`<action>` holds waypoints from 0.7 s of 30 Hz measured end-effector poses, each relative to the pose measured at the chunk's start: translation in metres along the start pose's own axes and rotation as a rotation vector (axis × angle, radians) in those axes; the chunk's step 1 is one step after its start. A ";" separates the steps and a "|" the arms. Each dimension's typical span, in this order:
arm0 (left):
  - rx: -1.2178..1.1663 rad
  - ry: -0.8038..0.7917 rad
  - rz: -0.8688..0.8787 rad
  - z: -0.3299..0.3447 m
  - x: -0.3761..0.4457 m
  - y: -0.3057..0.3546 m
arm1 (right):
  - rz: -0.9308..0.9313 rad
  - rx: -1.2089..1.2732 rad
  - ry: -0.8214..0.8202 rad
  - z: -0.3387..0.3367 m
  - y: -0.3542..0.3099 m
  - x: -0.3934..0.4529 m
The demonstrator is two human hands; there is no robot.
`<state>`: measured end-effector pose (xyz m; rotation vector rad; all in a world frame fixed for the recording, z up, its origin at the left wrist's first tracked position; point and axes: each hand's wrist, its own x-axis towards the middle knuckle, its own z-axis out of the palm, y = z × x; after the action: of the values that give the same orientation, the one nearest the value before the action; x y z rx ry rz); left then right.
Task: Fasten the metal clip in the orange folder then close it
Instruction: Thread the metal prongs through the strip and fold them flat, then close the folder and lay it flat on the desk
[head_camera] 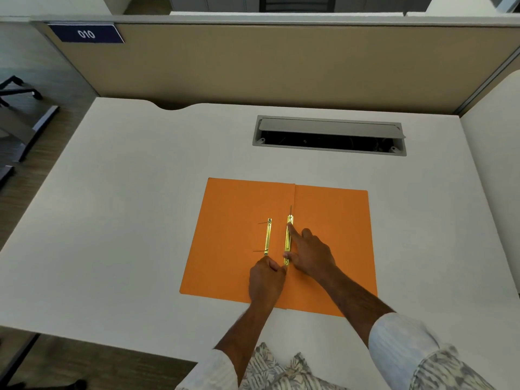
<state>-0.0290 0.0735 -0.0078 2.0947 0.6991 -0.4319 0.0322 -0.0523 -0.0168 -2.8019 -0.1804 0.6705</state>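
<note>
Index fingertip of my right hand [311,253] pins the metal clip [288,240] at 12 o'clock, left hand [266,278] fingers pinching its 6 o'clock end; keep pressing flat onto orange folder [332,235].

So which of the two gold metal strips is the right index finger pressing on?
The longer strip beside the folder's centre crease, under the right hand. The shorter strip lies apart on the left flap.

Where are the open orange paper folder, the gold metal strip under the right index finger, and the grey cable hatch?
Open orange paper folder [337,220]: head view, bare right leaf.
Gold metal strip [287,243]: head view, mid-length.
Grey cable hatch [329,127]: head view, raised lid.
</note>
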 end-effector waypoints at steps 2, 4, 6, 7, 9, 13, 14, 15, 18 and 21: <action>0.006 -0.019 0.016 -0.003 0.000 -0.005 | 0.002 -0.007 0.027 0.004 0.001 -0.003; 0.016 -0.019 0.019 -0.010 0.003 -0.010 | -0.014 -0.039 0.070 0.007 0.002 -0.007; 0.027 0.017 0.012 -0.023 0.007 -0.019 | -0.046 -0.071 0.113 0.011 0.003 -0.013; 0.031 0.045 0.009 -0.031 0.010 -0.024 | -0.062 -0.074 0.130 0.014 0.003 -0.017; 0.017 0.109 -0.005 -0.052 0.015 -0.038 | -0.089 -0.063 0.151 0.019 0.003 -0.027; -0.011 0.264 -0.037 -0.097 0.026 -0.068 | -0.106 -0.051 0.142 0.033 0.005 -0.054; 0.009 0.309 -0.048 -0.107 0.029 -0.074 | -0.106 -0.051 0.138 0.037 0.005 -0.059; 0.044 0.352 -0.068 -0.116 0.030 -0.080 | -0.104 -0.045 0.133 0.040 0.005 -0.063; 0.151 0.441 -0.150 -0.135 0.035 -0.091 | -0.103 -0.025 0.123 0.046 0.004 -0.068; 0.136 0.448 -0.196 -0.149 0.040 -0.098 | -0.107 -0.027 0.132 0.048 0.000 -0.068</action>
<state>-0.0510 0.2552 -0.0062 2.2858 1.1703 -0.1130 -0.0503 -0.0542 -0.0287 -2.8268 -0.3141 0.4597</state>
